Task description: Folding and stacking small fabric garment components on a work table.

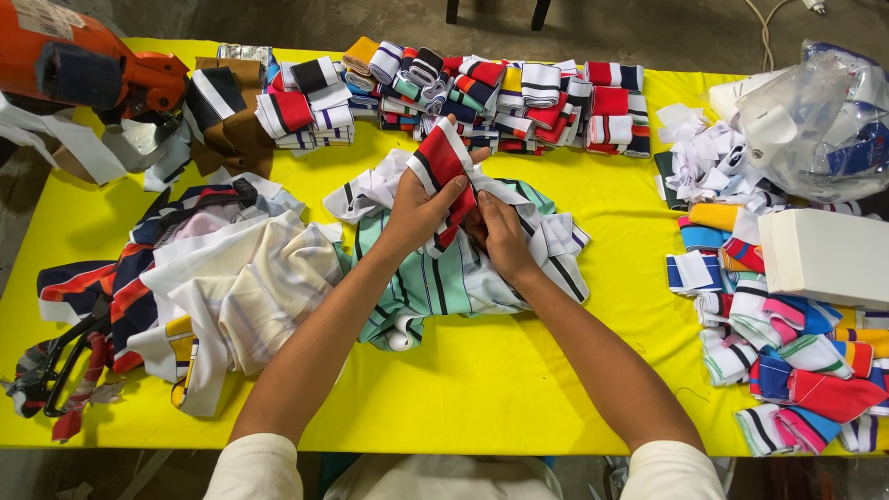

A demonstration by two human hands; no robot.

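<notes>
1. At table centre, the left hand (pixel 414 211) is closed on a red, white and black striped knit band (pixel 444 165), pinching it.
2. The right hand (pixel 501 236) grips its lower end above the green striped fabric heap (pixel 435 282).
3. Far stacks of folded bands (pixel 500 93) appear finished; the left fabric pile (pixel 222 278) remains unsorted.

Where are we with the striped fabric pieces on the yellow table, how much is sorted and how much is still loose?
Done, by the look of it: folded striped bands stacked along the far edge and more piled at the right. In hand: the left hand and right hand hold a red, white and black band over a green striped garment. Apparently left: the loose heap of garments at the left.
</notes>
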